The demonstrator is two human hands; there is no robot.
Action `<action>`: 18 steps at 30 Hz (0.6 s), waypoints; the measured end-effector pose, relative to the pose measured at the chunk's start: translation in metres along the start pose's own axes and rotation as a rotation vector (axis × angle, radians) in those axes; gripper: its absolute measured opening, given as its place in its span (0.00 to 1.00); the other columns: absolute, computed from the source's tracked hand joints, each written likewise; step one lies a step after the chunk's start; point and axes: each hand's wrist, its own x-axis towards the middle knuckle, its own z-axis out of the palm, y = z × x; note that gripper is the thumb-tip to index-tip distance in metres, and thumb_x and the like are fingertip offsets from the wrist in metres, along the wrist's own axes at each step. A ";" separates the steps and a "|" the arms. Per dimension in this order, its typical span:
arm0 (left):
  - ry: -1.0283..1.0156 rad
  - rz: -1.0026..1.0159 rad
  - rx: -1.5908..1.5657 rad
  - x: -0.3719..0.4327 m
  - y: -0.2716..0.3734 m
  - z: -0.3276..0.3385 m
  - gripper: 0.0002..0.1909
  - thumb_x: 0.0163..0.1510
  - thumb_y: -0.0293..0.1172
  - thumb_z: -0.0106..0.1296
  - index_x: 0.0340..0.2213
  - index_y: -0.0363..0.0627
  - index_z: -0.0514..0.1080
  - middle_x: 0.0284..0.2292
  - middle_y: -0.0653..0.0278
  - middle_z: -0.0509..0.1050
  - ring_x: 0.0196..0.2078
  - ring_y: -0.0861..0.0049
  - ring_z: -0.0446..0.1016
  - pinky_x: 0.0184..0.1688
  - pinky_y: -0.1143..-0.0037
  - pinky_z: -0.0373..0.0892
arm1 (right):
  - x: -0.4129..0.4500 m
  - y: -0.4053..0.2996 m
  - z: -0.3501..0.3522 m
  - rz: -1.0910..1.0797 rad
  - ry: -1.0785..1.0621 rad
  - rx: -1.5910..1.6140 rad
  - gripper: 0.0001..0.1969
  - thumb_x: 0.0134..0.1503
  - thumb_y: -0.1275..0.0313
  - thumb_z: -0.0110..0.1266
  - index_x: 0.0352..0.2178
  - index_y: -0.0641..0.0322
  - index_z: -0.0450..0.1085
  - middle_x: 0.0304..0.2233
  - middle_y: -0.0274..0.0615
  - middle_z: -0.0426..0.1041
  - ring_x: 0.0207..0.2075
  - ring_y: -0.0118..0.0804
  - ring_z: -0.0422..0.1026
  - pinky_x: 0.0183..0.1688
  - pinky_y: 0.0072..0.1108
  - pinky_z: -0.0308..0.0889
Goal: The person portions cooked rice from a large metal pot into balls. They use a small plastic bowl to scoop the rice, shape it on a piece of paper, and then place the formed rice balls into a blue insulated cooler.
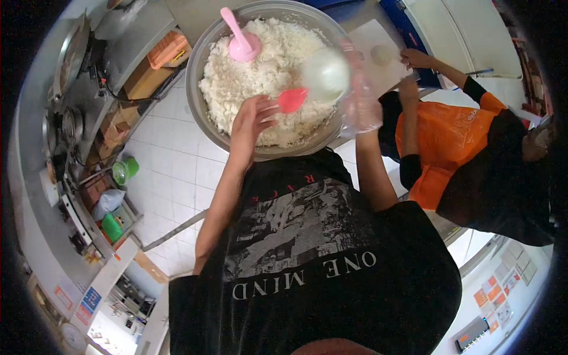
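A wide metal basin (193, 88) before me is heaped with cooked white rice (270, 53). Over the rice is my bare left hand (252, 119), its fingers at the near end of a red paddle (293, 100). The paddle's handle is mostly hidden by those fingers. In a clear plastic glove, my right hand (361, 104) holds a round white bowl (326, 74) at the basin's right side, blurred by motion. A pink scoop-like tool (243, 43) rests on the rice at the back left, its handle upright.
A co-worker in an orange apron (443, 133) stands close on the right, hands at a white sheet (370, 37) with a round pale item (380, 55). On the left runs a metal counter (120, 49), with boxes (142, 84) below. A green container (126, 169) stands by the tiled floor.
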 end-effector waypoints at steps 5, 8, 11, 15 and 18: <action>-0.092 -0.291 -0.644 0.016 0.004 -0.029 0.29 0.69 0.50 0.32 0.55 0.39 0.68 0.48 0.54 0.77 0.52 0.64 0.76 0.56 0.64 0.70 | 0.023 -0.010 0.061 -0.007 -0.379 -0.848 0.25 0.64 0.55 0.46 0.53 0.61 0.72 0.49 0.54 0.75 0.45 0.51 0.78 0.52 0.37 0.69; -0.043 -0.329 -0.618 -0.003 0.004 -0.066 0.29 0.68 0.50 0.33 0.53 0.36 0.69 0.46 0.53 0.78 0.52 0.63 0.76 0.56 0.65 0.70 | 0.044 0.066 0.069 0.069 -0.704 -1.560 0.21 0.61 0.58 0.48 0.47 0.63 0.74 0.48 0.55 0.75 0.44 0.55 0.77 0.50 0.38 0.71; -0.107 -0.330 -0.684 -0.032 0.009 -0.106 0.29 0.67 0.50 0.34 0.52 0.37 0.69 0.47 0.53 0.77 0.51 0.63 0.76 0.55 0.65 0.71 | 0.039 0.073 0.072 -0.068 -0.709 -1.641 0.20 0.58 0.62 0.49 0.47 0.63 0.73 0.48 0.50 0.76 0.47 0.54 0.76 0.51 0.38 0.70; 0.002 -0.348 -0.774 -0.062 0.010 -0.143 0.30 0.67 0.52 0.34 0.52 0.37 0.69 0.47 0.52 0.77 0.50 0.63 0.77 0.53 0.64 0.73 | 0.019 0.098 0.076 0.008 -0.831 -1.552 0.19 0.59 0.64 0.46 0.48 0.61 0.73 0.50 0.52 0.75 0.52 0.51 0.74 0.56 0.38 0.67; -0.006 -0.264 -0.787 -0.072 0.003 -0.163 0.29 0.67 0.51 0.35 0.51 0.37 0.69 0.47 0.53 0.77 0.49 0.64 0.77 0.52 0.65 0.74 | 0.036 0.119 0.068 -0.021 -0.870 -1.491 0.19 0.61 0.63 0.44 0.46 0.60 0.75 0.51 0.52 0.75 0.53 0.51 0.73 0.56 0.38 0.67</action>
